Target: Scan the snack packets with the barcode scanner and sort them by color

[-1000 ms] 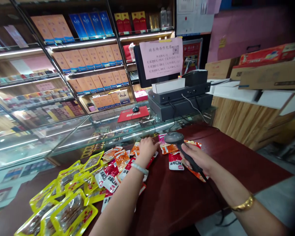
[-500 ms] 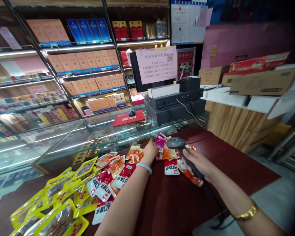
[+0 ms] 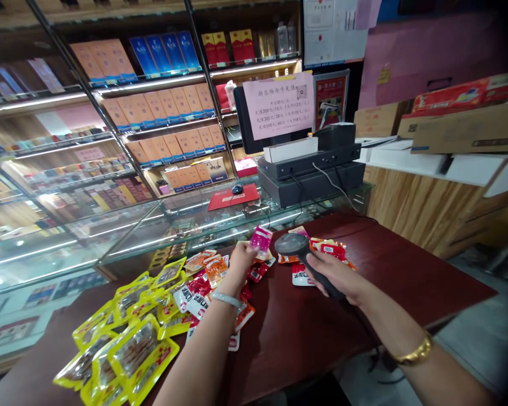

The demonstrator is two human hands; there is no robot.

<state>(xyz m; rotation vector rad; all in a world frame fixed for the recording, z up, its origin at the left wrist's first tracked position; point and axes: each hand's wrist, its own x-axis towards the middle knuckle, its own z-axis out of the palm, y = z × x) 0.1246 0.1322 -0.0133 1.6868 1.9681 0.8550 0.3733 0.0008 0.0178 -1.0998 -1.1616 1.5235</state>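
Pinched at its edge in my left hand [image 3: 241,264] is a small magenta snack packet [image 3: 261,240], raised over the left pile. My right hand [image 3: 336,274] is wrapped round the handle of a dark barcode scanner [image 3: 291,245], its head pointing left towards the packet. Below and beside my left hand lie red-and-white packets [image 3: 195,299] and orange packets [image 3: 215,270], partly hidden by my forearm. Behind and under the scanner is a smaller group of packets [image 3: 328,248], with a red-and-white packet [image 3: 300,275] at its front.
Several yellow-edged snack packs [image 3: 135,347] are heaped at the left of the dark red table [image 3: 406,270]. Beyond stand a glass counter [image 3: 186,231], a mouse [image 3: 237,189] on a red mat, a cash drawer [image 3: 313,183] and a monitor with a pink sign [image 3: 279,107]. Cardboard boxes [image 3: 465,132] sit right.
My left hand has moved left with the magenta packet, away from the right-hand packets. The scanner has shifted slightly left relative to the table. The view has turned a little left.
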